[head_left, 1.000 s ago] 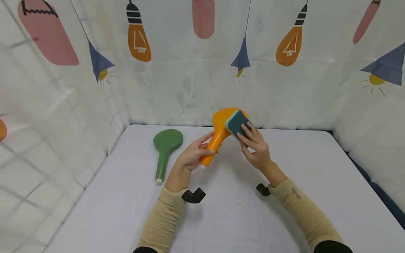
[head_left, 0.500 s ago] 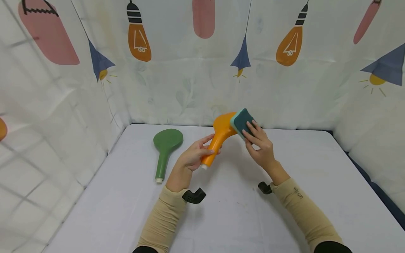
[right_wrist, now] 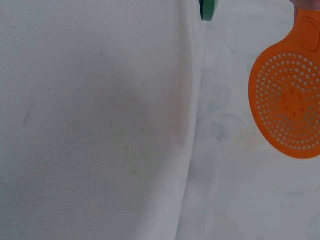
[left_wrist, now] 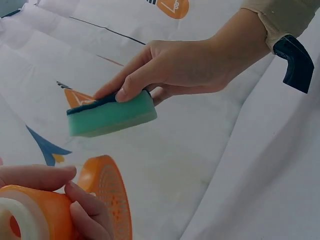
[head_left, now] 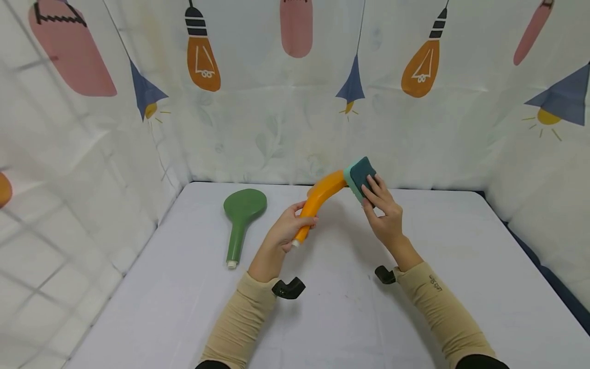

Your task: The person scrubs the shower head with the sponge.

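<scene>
My left hand grips the handle of an orange shower head, raised above the table and seen nearly edge-on in the head view. Its round face full of small holes shows in the right wrist view, where the orange shower head is cut off by the frame's edge. A two-layer sponge, dark teal on one side and mint green on the other, is held by my right hand. In the left wrist view a gap separates the sponge from the shower head's rim.
A green shower head lies on the white-covered table, left of my left hand. Behind the table hangs a pale curtain printed with lamps and bulbs, and it continues along both sides.
My left hand has turned the orange shower head from showing its broad back to nearly edge-on. My right hand has drawn the sponge rightward off its back.
</scene>
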### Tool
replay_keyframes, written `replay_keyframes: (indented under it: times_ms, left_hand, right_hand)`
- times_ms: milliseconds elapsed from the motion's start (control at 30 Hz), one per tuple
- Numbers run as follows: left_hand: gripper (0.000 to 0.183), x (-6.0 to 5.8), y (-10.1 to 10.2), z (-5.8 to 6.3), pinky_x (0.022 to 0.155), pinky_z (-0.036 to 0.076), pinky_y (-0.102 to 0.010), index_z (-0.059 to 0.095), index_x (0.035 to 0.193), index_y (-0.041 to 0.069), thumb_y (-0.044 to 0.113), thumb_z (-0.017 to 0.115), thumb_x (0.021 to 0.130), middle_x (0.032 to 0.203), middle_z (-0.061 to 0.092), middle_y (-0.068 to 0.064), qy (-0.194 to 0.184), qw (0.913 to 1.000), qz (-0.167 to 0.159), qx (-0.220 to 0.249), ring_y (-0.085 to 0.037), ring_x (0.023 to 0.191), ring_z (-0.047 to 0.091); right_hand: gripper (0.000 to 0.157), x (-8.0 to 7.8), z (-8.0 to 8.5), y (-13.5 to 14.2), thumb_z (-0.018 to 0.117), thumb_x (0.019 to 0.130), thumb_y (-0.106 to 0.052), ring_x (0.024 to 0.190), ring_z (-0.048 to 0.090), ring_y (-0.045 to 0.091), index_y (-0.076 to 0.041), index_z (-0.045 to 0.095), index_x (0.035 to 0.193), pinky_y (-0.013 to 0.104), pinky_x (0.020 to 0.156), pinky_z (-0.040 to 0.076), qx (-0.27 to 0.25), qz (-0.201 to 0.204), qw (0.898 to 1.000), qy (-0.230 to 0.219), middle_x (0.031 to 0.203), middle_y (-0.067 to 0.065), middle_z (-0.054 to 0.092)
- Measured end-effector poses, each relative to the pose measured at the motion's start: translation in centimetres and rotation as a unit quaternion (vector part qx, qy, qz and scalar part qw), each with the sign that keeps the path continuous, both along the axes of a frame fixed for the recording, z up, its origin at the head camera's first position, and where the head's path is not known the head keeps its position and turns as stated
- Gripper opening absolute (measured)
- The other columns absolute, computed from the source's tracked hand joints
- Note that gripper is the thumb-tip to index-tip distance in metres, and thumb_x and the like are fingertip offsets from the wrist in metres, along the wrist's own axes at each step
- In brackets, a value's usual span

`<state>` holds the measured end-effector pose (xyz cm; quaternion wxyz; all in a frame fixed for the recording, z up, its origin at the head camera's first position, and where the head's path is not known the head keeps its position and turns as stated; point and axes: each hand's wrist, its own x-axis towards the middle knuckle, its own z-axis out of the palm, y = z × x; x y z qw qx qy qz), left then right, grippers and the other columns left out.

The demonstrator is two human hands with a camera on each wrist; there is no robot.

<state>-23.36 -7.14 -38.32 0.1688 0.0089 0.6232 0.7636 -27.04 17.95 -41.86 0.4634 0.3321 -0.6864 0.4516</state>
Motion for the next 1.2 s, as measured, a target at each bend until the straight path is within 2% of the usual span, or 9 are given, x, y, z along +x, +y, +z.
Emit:
replay_keyframes:
  times_ms: [133, 333, 500, 667, 900, 1033, 1200]
  left_hand:
    - [0.066, 0.0, 0.2, -0.2, 0.06, 0.051, -0.018, 0.033, 0.154, 0.001, -0.004, 0.064, 0.097, 0.099, 0.064, -0.008, 0.007, 0.9998, 0.006, 0.019, -0.012, 0.071, 0.058]
    - [0.064, 0.0, 0.4, -0.3, 0.065, 0.053, -0.018, 0.039, 0.154, 0.006, -0.003, 0.066, 0.097, 0.107, 0.066, -0.009, 0.016, 0.998, 0.019, 0.059, -0.011, 0.074, 0.061]
    - [0.059, 0.1, 0.5, -0.4, 0.066, 0.054, -0.018, 0.047, 0.152, 0.007, -0.001, 0.066, 0.097, 0.121, 0.06, -0.017, -0.007, 0.9967, 0.047, 0.065, -0.012, 0.072, 0.059]
    - [0.058, 0.2, 0.9, -0.2, 0.068, 0.055, -0.017, 0.047, 0.153, 0.007, -0.001, 0.063, 0.097, 0.131, 0.051, -0.021, -0.034, 0.9944, 0.057, 0.082, -0.012, 0.074, 0.059]
    - [0.068, 0.3, 1.0, 0.2, 0.066, 0.056, -0.02, 0.042, 0.157, 0.02, -0.005, 0.064, 0.097, 0.138, 0.047, -0.022, -0.046, 0.9859, 0.08, 0.14, -0.013, 0.078, 0.067]
    - [0.068, 0.3, 0.8, 0.1, 0.068, 0.057, -0.021, 0.037, 0.159, 0.021, -0.003, 0.059, 0.1, 0.147, 0.042, -0.023, -0.054, 0.9853, 0.053, 0.153, -0.015, 0.082, 0.071]
    - [0.067, 0.5, 0.5, 0.3, 0.076, 0.057, -0.023, 0.028, 0.163, 0.021, -0.002, 0.05, 0.104, 0.149, 0.041, -0.031, -0.042, 0.985, -0.031, 0.164, -0.02, 0.089, 0.073]
  right_hand:
    - [0.045, 0.0, 0.1, 0.1, 0.067, 0.071, 0.033, 0.129, 0.046, 0.058, 0.017, 0.069, 0.113, 0.041, 0.113, 0.037, -0.001, 0.0, 1.0, -0.002, 0.127, 0.038, 0.059]
    - [0.046, 0.0, 0.4, 0.1, 0.067, 0.074, 0.032, 0.132, 0.047, 0.054, 0.014, 0.07, 0.116, 0.043, 0.113, 0.037, -0.009, -0.002, 1.0, -0.01, 0.129, 0.034, 0.06]
    - [0.042, 0.0, 0.5, 0.1, 0.068, 0.076, 0.027, 0.133, 0.047, 0.053, 0.014, 0.069, 0.117, 0.043, 0.112, 0.038, -0.012, -0.006, 1.0, -0.013, 0.13, 0.033, 0.06]
    - [0.04, -0.1, 0.3, 0.1, 0.067, 0.076, 0.028, 0.13, 0.047, 0.057, 0.016, 0.069, 0.115, 0.042, 0.112, 0.038, -0.02, -0.006, 1.0, -0.02, 0.128, 0.036, 0.059]
    - [0.039, -0.1, 0.2, 0.1, 0.066, 0.079, 0.027, 0.133, 0.047, 0.054, 0.016, 0.068, 0.116, 0.042, 0.113, 0.038, -0.027, -0.006, 0.999, -0.028, 0.131, 0.033, 0.059]
    - [0.039, -0.2, -0.1, 0.1, 0.066, 0.078, 0.027, 0.132, 0.048, 0.053, 0.016, 0.069, 0.116, 0.041, 0.113, 0.038, -0.026, -0.008, 0.999, -0.031, 0.13, 0.033, 0.06]
    - [0.043, -0.4, -0.2, 0.1, 0.069, 0.075, 0.029, 0.132, 0.046, 0.055, 0.015, 0.069, 0.116, 0.038, 0.113, 0.037, -0.007, -0.004, 1.0, -0.025, 0.131, 0.035, 0.058]
